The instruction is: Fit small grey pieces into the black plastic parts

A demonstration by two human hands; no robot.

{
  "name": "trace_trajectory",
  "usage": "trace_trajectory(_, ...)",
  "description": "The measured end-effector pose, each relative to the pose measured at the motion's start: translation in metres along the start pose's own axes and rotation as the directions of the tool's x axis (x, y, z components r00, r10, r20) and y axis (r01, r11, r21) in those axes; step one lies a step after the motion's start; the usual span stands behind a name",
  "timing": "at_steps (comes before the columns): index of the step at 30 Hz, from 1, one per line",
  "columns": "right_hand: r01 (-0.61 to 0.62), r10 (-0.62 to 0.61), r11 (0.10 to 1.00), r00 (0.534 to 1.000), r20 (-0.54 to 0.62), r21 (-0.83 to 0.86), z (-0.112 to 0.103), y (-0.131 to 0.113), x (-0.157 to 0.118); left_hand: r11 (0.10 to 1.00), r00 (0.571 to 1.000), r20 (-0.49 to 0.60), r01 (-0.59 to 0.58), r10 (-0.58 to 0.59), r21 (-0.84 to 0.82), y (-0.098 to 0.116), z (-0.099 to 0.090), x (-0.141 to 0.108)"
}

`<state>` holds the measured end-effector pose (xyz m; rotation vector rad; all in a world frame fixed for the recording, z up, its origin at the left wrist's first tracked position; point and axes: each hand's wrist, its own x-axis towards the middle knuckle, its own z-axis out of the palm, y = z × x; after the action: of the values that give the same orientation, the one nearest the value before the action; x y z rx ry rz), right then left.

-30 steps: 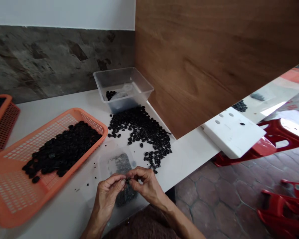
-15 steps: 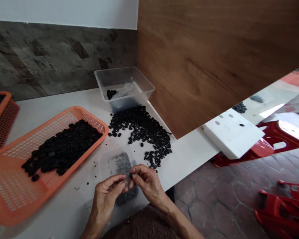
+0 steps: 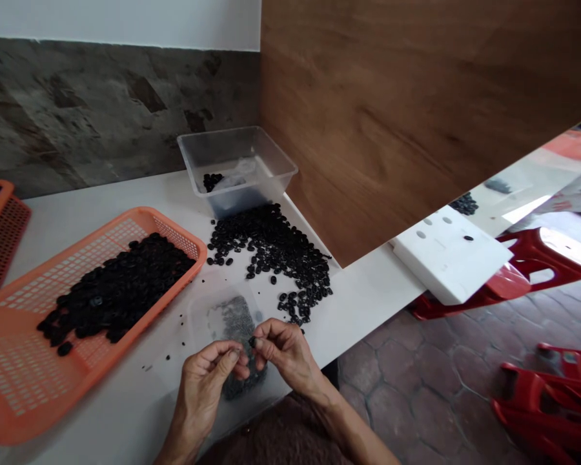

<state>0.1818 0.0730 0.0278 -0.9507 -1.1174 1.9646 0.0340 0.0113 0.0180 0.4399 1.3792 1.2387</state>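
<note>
My right hand [image 3: 290,358] pinches a small black oval piece [image 3: 252,341] between thumb and fingertips. Close beside it, my left hand [image 3: 203,381] has thumb and forefinger pressed together; whatever is between them is too small to make out. Both hands are over a shallow clear container [image 3: 198,303] holding many tiny dark bits [image 3: 239,320]. Beyond them, a loose pile of black oval pieces [image 3: 290,252] spreads across the white table [image 3: 363,310]. To the left, an orange plastic basket [image 3: 24,374] holds a heap of similar black pieces [image 3: 130,284].
Behind the pile stands a clear plastic bin [image 3: 275,171] with a few black pieces inside. A large brown wooden panel [image 3: 392,129] rises on the right. Another orange basket [image 3: 4,239] sits far left. A white box [image 3: 455,258] and red stools [image 3: 537,407] are at right.
My fingertips have drawn slightly apart, with the black piece still in my right hand. The whole view has shifted a little; the piles look the same.
</note>
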Motion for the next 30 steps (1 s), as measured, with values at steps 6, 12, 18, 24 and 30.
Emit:
trace_trajectory(6, -0.01, 0.01, 1.0, 0.999, 0.036, 0.021, 0.003, -0.001, 0.0, 1.0, 1.0, -0.013, 0.008, -0.008, -0.015, 0.008, 0.003, -0.004)
trace_trajectory(12, 0.0, 0.0, 1.0, 0.999, 0.04, -0.003, 0.004, 0.0, 0.0, 0.966, 0.992, -0.059, -0.098, 0.115, 0.238, 0.014, 0.008, -0.003)
trace_trajectory(18, 0.022, -0.022, 1.0, 0.999, 0.046, 0.007, 0.008, -0.001, 0.0, 0.885, 0.961, -0.011, -0.249, 0.276, 0.394, 0.012, 0.003, -0.002)
trace_trajectory(24, 0.033, -0.035, 0.998, 0.998, 0.052, 0.048, 0.014, -0.005, -0.003, 0.842, 0.944, -0.022, -0.284, 0.33, 0.458, 0.008, -0.003, -0.005)
trace_trajectory(30, 0.06, -0.061, 0.998, 0.998, 0.034, 0.013, 0.018, -0.008, -0.007, 0.815, 0.911, -0.081, -0.318, 0.404, 0.485, 0.011, 0.001, -0.011)
